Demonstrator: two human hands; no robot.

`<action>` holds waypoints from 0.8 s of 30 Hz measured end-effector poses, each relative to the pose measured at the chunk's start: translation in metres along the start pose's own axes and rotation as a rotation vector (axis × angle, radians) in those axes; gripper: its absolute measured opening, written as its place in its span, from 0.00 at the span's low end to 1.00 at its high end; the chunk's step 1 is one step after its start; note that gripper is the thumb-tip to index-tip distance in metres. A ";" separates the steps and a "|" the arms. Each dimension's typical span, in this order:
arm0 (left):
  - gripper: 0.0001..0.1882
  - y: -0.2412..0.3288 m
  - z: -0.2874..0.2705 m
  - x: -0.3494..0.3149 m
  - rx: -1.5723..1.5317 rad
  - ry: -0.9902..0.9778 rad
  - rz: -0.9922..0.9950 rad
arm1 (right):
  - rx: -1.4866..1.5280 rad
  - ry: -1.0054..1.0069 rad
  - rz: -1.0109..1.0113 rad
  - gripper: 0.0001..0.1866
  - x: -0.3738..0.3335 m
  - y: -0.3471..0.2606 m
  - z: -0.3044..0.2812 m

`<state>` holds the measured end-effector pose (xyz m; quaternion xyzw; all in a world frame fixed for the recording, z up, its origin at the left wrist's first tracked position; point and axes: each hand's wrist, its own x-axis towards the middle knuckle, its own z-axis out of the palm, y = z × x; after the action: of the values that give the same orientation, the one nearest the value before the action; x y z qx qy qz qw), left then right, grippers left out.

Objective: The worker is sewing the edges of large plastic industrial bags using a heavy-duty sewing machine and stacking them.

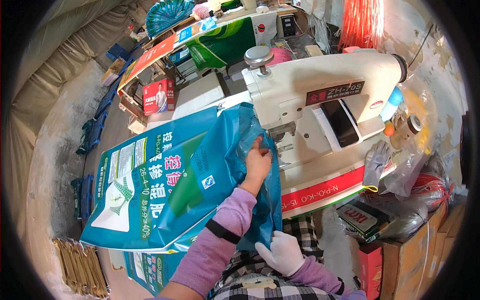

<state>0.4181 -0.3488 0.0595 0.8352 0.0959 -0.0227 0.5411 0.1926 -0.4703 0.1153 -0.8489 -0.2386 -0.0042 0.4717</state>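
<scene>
A large blue, green and white woven plastic sack lies across the work surface, its creased open end close to the needle area of a cream sewing machine. My left hand, bare, is closed on the sack's mouth edge just left of the presser foot. Lower down, nearer my lap, my right hand in a white glove grips the same edge, thumb outward, other fingers partly hidden. Below lies another blue sack, partly covered by the first.
A phone rests on the machine's bed. Beside it hangs a grey glove. Cardboard boxes and a dark green package stand at right. Farther back are a red box and red plastic strands. Folded brown sacks lie at lower left.
</scene>
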 end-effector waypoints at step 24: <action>0.41 0.006 -0.209 -0.239 0.966 0.049 0.542 | 0.354 -0.042 0.462 0.16 -0.005 0.076 0.002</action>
<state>0.1712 -0.1939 0.1848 0.9834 -0.1314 0.0955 0.0805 0.2186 -0.5042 0.0517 -0.7851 -0.0458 0.1627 0.5958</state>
